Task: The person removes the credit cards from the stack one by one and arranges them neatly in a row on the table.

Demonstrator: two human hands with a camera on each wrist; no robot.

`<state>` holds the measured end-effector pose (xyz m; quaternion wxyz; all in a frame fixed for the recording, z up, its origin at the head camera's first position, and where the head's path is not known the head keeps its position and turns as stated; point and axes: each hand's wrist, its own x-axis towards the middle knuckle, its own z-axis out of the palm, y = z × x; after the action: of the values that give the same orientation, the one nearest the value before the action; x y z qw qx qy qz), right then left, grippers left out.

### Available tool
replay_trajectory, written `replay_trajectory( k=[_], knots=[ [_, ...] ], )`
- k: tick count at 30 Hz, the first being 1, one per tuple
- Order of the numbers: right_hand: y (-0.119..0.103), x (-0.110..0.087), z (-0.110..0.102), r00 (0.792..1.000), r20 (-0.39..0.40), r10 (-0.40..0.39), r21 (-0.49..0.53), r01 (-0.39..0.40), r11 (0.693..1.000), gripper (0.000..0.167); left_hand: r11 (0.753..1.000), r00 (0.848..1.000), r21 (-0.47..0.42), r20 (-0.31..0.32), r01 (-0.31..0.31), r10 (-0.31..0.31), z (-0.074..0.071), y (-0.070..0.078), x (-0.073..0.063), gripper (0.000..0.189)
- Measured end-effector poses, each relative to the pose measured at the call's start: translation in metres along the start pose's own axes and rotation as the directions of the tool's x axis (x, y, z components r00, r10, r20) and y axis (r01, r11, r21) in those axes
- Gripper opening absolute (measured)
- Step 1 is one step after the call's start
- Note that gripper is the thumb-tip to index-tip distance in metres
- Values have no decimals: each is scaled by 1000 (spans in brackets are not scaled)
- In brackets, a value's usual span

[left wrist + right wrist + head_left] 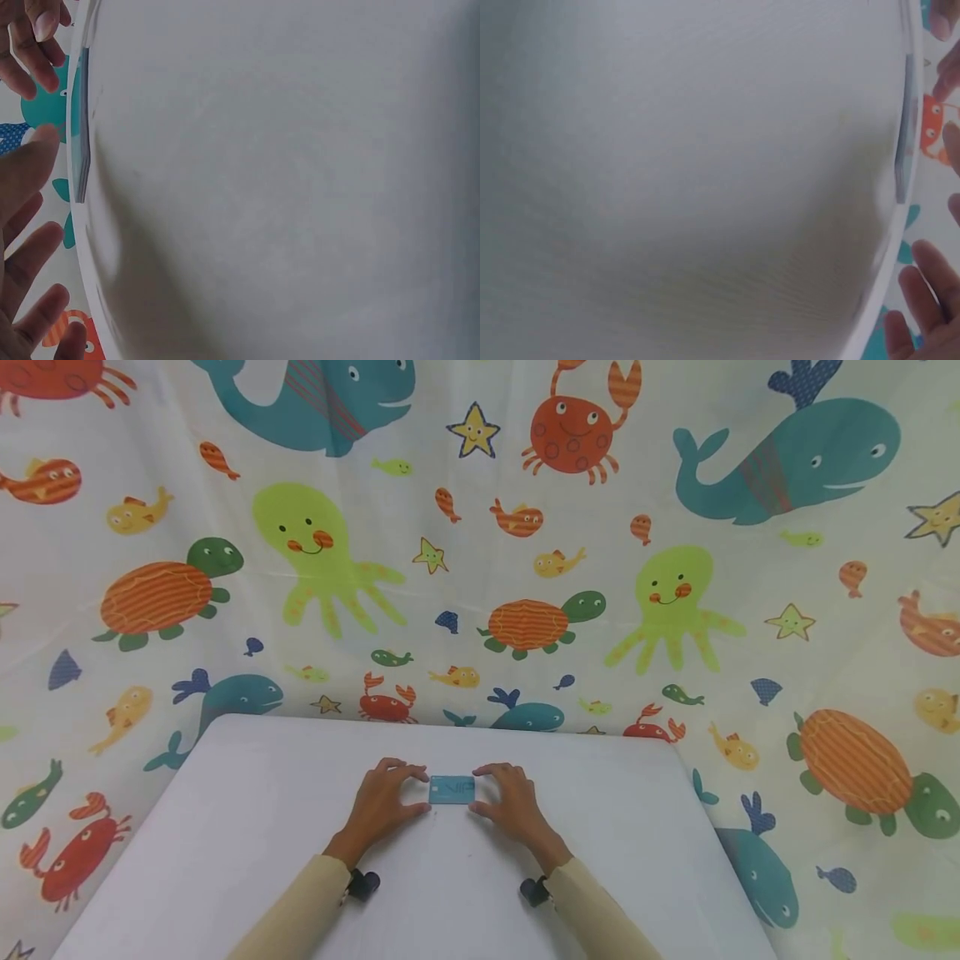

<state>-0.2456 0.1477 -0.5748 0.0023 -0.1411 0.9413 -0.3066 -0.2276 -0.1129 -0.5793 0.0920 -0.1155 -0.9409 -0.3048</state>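
- In the head view, your blue card [452,790] lies flat on the white table [300,793], near its far edge and between your two hands, with the letters VIP and a small pale square on its face
- Your left hand [384,802] stands just beside the card's left end, thumb and forefinger held wide in a C, their tips close to its two left corners
- Your right hand [513,802] mirrors it at the right end, thumb and forefinger likewise wide apart; from here you cannot tell whether any fingertip touches the card
- Your tan sleeves [296,910] reach in from the bottom, a small black device [363,885] sits at your left wrist and another at your right, and a patterned cloth [465,468] of sea animals hangs behind the table
- In the left wrist view, the card shows edge-on as a thin strip near the left side; your left hand's fingers are spread, with a gap between them and that strip
- In the right wrist view, the same strip stands near the right side, your right hand's loosely spread fingers apart from it, only partly in frame
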Motion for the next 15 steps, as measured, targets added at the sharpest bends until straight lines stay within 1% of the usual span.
replay_trajectory(
  k=[4,7,11,15],
  knots=[
    [0,3,2,1000,6,7,-6,-7,1000,47,1000,1000,-10,21,21,-21,3,2,3,43],
    [0,5,3,1000,18,8,-16,-8,1000,43,1000,999,-4,24,23,-23,6,2,5,43],
    [0,8,5,999,32,3,-26,-2,1000,40,1000,1000,7,10,8,-8,10,3,7,42],
    [-1,10,6,999,35,-8,-25,9,1000,38,1000,1000,12,12,0,0,13,4,9,41]
  ],
)
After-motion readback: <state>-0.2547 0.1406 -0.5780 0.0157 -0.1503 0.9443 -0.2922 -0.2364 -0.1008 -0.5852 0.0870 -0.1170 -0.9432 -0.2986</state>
